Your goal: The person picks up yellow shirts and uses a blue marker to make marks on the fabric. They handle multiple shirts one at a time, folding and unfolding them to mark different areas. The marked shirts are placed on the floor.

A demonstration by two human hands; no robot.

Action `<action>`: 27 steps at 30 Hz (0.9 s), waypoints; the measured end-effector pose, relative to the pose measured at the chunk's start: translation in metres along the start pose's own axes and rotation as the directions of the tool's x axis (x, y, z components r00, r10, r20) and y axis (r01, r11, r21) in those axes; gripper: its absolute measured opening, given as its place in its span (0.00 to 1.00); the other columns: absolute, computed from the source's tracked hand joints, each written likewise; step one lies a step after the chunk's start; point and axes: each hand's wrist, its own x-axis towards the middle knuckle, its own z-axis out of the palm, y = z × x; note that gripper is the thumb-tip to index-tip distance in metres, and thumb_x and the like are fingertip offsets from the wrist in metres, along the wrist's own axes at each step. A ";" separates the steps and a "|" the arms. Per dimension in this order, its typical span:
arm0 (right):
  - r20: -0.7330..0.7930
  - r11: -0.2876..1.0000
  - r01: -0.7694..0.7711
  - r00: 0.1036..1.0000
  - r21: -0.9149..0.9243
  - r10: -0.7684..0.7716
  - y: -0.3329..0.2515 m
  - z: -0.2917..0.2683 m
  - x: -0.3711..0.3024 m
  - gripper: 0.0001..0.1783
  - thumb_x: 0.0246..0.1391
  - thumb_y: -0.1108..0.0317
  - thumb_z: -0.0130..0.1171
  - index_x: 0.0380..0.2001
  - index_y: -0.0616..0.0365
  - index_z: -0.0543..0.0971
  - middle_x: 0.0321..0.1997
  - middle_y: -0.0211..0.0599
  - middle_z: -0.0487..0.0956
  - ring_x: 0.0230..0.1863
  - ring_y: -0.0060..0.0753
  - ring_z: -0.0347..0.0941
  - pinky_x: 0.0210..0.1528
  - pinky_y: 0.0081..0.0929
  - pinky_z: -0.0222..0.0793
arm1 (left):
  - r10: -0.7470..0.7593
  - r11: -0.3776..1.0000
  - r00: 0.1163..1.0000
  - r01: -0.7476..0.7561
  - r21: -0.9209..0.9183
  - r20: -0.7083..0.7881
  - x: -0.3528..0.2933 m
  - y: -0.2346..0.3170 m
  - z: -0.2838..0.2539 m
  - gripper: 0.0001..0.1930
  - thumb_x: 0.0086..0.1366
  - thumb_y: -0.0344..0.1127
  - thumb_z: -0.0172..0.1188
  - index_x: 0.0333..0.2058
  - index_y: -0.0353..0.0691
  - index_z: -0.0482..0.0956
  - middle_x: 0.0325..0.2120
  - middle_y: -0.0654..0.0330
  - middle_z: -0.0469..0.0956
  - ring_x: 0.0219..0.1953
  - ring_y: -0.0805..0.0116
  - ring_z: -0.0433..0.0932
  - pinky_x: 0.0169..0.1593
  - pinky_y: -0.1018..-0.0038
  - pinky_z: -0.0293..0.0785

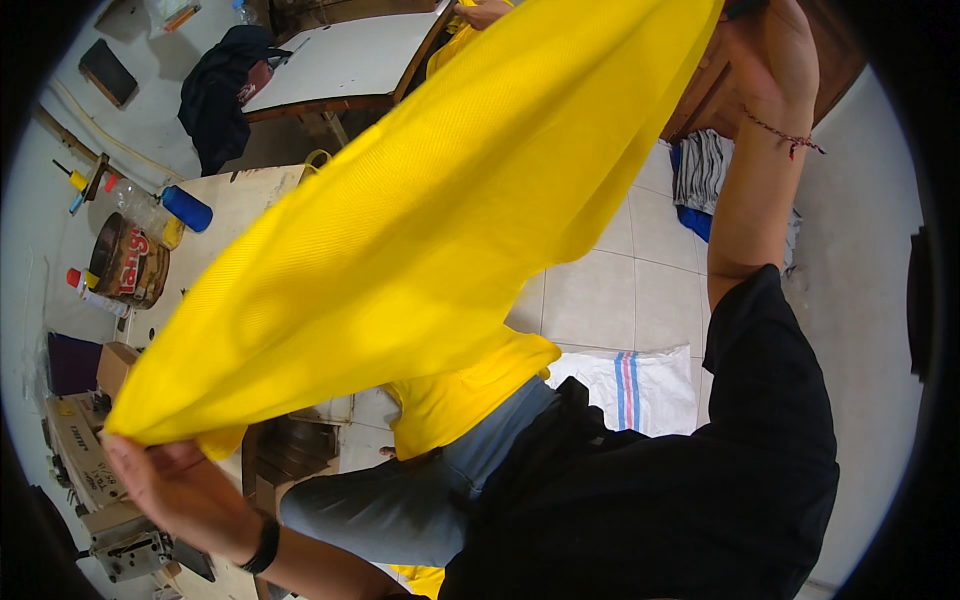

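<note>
A large piece of yellow fabric (400, 230) is stretched slantwise across the view, from low left to the top right. My left hand (180, 490), with a black band at the wrist, pinches its lower left end. Raised at the top edge, my right hand (765, 45) grips the other end; its fingers are partly cut off by the frame, and a small dark thing shows beside them. More yellow cloth (465, 395) hangs down over my lap, touching my grey trousers. The spread fabric hides much of the worktable behind it.
On the worktable (235, 195) at left stand a blue thread cone (187, 208), a plastic bottle (138, 205) and a brown tin (130, 262). A sewing machine (128, 540) sits lower left. Another person's hand (485, 12) shows at top. A white sack (650, 385) and folded striped cloth (704, 170) lie on the floor.
</note>
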 end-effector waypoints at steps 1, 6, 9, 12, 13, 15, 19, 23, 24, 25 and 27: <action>0.012 0.999 -0.034 0.999 0.018 0.033 0.000 -0.010 0.006 0.07 0.66 0.66 0.61 0.42 0.57 0.81 0.40 0.35 0.85 0.39 0.27 0.83 0.41 0.25 0.82 | 0.076 0.996 0.994 -0.071 0.061 -0.083 0.000 0.017 0.011 0.23 0.81 0.47 0.47 0.59 0.32 0.73 0.52 0.48 0.81 0.55 0.64 0.81 0.62 0.64 0.75; 0.012 1.000 0.001 1.000 0.026 -0.001 0.003 -0.021 0.005 0.06 0.66 0.67 0.61 0.39 0.56 0.83 0.37 0.36 0.85 0.38 0.29 0.83 0.41 0.26 0.82 | 0.142 0.987 0.938 -0.112 0.112 -0.316 0.026 0.053 0.006 0.24 0.80 0.47 0.51 0.64 0.34 0.72 0.60 0.48 0.75 0.63 0.63 0.76 0.66 0.64 0.72; -0.154 0.996 -0.094 0.984 0.001 0.093 0.037 -0.011 -0.004 0.07 0.66 0.68 0.62 0.32 0.54 0.81 0.35 0.34 0.84 0.34 0.28 0.82 0.41 0.26 0.81 | 0.259 0.880 0.965 -0.251 0.403 0.034 0.061 0.032 -0.034 0.23 0.79 0.42 0.53 0.65 0.35 0.71 0.60 0.51 0.75 0.63 0.64 0.75 0.65 0.66 0.71; -0.125 0.922 -0.384 0.914 0.049 0.387 0.102 -0.026 -0.012 0.11 0.65 0.70 0.64 0.27 0.51 0.75 0.28 0.27 0.80 0.25 0.23 0.76 0.26 0.22 0.73 | -0.070 0.991 0.996 0.075 0.114 -0.049 0.088 0.000 0.003 0.18 0.75 0.34 0.62 0.59 0.36 0.74 0.51 0.54 0.81 0.52 0.66 0.80 0.57 0.69 0.75; -0.084 0.879 -0.475 0.878 -0.038 0.471 0.116 -0.038 -0.012 0.11 0.64 0.70 0.64 0.27 0.50 0.74 0.28 0.27 0.79 0.26 0.23 0.76 0.27 0.22 0.72 | -0.126 0.989 0.992 0.127 0.070 -0.021 0.107 -0.029 -0.004 0.19 0.73 0.33 0.64 0.59 0.36 0.74 0.49 0.55 0.82 0.51 0.68 0.80 0.55 0.72 0.76; -0.093 0.843 -0.538 0.838 0.022 0.538 0.135 -0.029 -0.014 0.12 0.64 0.71 0.63 0.27 0.48 0.73 0.29 0.25 0.79 0.31 0.22 0.78 0.35 0.25 0.75 | -0.107 0.993 0.994 0.109 0.037 -0.032 0.122 -0.049 0.015 0.17 0.73 0.33 0.64 0.57 0.37 0.76 0.47 0.56 0.83 0.47 0.70 0.82 0.51 0.75 0.78; -0.121 0.884 -0.460 0.875 0.087 0.468 0.126 -0.039 -0.007 0.13 0.65 0.72 0.62 0.26 0.48 0.72 0.30 0.24 0.79 0.32 0.23 0.78 0.40 0.25 0.77 | 0.003 0.993 1.000 -0.005 0.121 0.011 0.139 -0.047 0.026 0.17 0.76 0.34 0.59 0.60 0.37 0.75 0.49 0.57 0.82 0.47 0.72 0.82 0.50 0.76 0.78; -0.013 0.887 -0.449 0.892 0.109 0.453 0.116 -0.071 -0.008 0.10 0.66 0.71 0.62 0.29 0.49 0.74 0.34 0.26 0.81 0.36 0.24 0.81 0.42 0.26 0.78 | 0.060 0.985 0.996 -0.071 0.157 0.071 0.109 -0.006 0.032 0.19 0.77 0.34 0.56 0.62 0.35 0.72 0.53 0.54 0.81 0.51 0.68 0.81 0.55 0.73 0.76; -0.145 0.910 -0.391 0.917 -0.138 0.372 0.109 -0.059 -0.026 0.13 0.65 0.65 0.66 0.27 0.49 0.74 0.29 0.23 0.77 0.27 0.12 0.73 0.29 0.15 0.71 | 0.032 0.978 0.996 -0.048 0.201 0.079 0.092 -0.014 0.036 0.18 0.77 0.34 0.56 0.62 0.35 0.72 0.53 0.54 0.80 0.52 0.68 0.81 0.56 0.72 0.76; -0.120 0.877 -0.448 0.894 -0.172 0.433 0.099 -0.060 -0.040 0.14 0.63 0.64 0.68 0.26 0.49 0.73 0.28 0.20 0.75 0.26 0.11 0.70 0.27 0.14 0.66 | 0.009 0.969 0.996 -0.030 0.243 0.087 0.072 -0.015 0.039 0.18 0.78 0.34 0.55 0.62 0.35 0.71 0.53 0.54 0.80 0.52 0.68 0.80 0.57 0.72 0.75; -0.061 0.800 -0.563 0.824 -0.207 0.563 0.095 -0.068 -0.069 0.18 0.60 0.64 0.72 0.24 0.47 0.72 0.24 0.16 0.70 0.24 0.07 0.64 0.25 0.12 0.58 | -0.070 0.944 0.991 0.029 0.329 0.112 0.034 -0.008 0.030 0.17 0.78 0.34 0.54 0.60 0.34 0.72 0.52 0.55 0.79 0.52 0.68 0.79 0.57 0.72 0.74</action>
